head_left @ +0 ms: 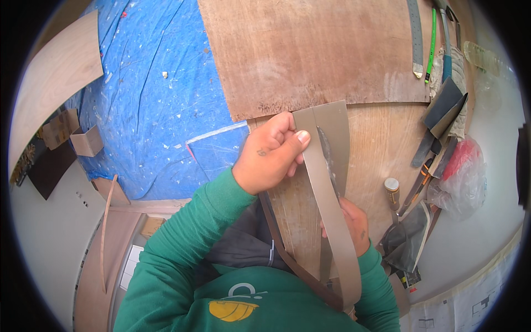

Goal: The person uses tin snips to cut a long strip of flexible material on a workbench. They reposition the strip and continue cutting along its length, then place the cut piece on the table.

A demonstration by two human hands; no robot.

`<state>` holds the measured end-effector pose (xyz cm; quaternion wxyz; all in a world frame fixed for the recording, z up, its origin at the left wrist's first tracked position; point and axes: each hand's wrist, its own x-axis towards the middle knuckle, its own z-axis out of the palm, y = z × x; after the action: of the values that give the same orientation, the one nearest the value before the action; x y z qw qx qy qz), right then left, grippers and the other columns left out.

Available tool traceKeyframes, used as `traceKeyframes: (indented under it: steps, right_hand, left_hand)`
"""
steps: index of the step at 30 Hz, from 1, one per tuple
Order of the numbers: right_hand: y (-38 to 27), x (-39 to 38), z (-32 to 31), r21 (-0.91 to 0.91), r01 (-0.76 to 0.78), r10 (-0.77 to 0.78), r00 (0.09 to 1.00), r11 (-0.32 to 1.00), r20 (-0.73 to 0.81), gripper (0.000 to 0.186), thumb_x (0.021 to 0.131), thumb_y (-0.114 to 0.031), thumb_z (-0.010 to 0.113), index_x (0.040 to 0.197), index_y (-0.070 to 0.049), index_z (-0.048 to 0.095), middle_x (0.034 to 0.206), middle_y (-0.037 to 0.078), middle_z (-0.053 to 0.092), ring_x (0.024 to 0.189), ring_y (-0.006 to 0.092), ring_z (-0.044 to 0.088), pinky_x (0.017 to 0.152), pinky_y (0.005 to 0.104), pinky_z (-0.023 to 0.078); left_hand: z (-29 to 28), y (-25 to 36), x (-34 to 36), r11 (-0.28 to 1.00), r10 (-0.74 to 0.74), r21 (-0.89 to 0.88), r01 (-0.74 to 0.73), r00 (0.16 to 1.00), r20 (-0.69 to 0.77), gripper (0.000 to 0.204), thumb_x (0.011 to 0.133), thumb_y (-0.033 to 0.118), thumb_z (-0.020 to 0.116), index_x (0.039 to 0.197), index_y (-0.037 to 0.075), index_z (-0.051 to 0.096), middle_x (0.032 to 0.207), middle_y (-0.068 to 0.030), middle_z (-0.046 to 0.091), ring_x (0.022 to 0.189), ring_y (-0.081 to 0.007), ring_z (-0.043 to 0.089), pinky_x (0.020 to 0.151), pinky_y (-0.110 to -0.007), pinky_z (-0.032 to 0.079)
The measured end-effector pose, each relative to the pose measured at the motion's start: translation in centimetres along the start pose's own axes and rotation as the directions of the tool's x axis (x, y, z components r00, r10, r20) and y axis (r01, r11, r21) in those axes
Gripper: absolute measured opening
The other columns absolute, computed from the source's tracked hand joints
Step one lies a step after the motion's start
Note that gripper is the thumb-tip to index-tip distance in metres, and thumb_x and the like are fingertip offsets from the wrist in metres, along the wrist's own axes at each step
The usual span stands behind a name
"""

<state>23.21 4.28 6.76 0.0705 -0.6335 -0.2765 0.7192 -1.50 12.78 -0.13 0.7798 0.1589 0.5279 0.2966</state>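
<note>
My left hand (268, 155) is closed, thumb and fingers pinching the upper end of a long, flexible grey-brown strip (327, 210). The strip runs down toward my torso and curls round near my lap. My right hand (354, 224) is closed on the right of the strip, partly hidden behind it. From that hand a dark, pointed blade (325, 146) reaches up between the strip and a wider grey-brown sheet piece (337, 122). Its handle is out of sight. The sheet piece lies on the light wooden board (381, 144), at the larger brown panel's (310, 50) near edge.
A steel ruler (415, 39), green pencil (431, 47) and hammer (446, 55) lie at the far right. Nearer are a small cylindrical container (391, 191), an orange-and-black cutter (423, 176) and a plastic bag (462, 185). A blue tarp (160, 105) with debris covers the left.
</note>
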Motion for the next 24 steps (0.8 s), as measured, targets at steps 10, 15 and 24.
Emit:
traceKeyframes:
  steps: [10, 15, 24]
  right_hand:
    - [-0.8, 0.5, -0.1, -0.078, 0.027, -0.025, 0.999, 0.997, 0.027, 0.044, 0.109, -0.038, 0.056, 0.115, 0.005, 0.063, 0.082, 0.001, 0.060, 0.075, 0.0067, 0.052, 0.065, 0.0267, 0.045]
    - [-1.6, 0.5, 0.4, -0.004, -0.014, 0.014, 0.999, 1.000, 0.031, 0.042, 0.109, -0.036, 0.057, 0.115, 0.005, 0.063, 0.082, 0.001, 0.061, 0.075, 0.0064, 0.053, 0.066, 0.0262, 0.045]
    - [-1.1, 0.3, 0.2, 0.015, -0.016, 0.016, 1.000, 1.000, 0.003, 0.039, 0.109, -0.033, 0.058, 0.113, 0.005, 0.064, 0.083, 0.000, 0.061, 0.077, 0.0068, 0.051, 0.067, 0.0261, 0.045]
  left_hand:
    - [-0.3, -0.2, 0.1, 1.000, -0.007, 0.010, 0.007, 0.999, 0.037, 0.021, 0.107, 0.018, 0.062, 0.118, 0.001, 0.063, 0.077, -0.0018, 0.062, 0.056, -0.0065, 0.054, 0.050, -0.022, 0.044]
    - [-0.3, -0.2, 0.1, 0.999, -0.023, 0.034, 0.022, 0.999, 0.025, 0.021, 0.107, 0.019, 0.062, 0.118, 0.001, 0.063, 0.077, -0.0012, 0.062, 0.056, -0.0063, 0.054, 0.050, -0.021, 0.043]
    - [-0.3, 0.1, 0.0, 0.999, -0.045, 0.029, 0.044, 0.999, 0.024, 0.021, 0.107, 0.020, 0.062, 0.119, 0.001, 0.063, 0.077, -0.0010, 0.062, 0.055, -0.0061, 0.054, 0.050, -0.021, 0.043]
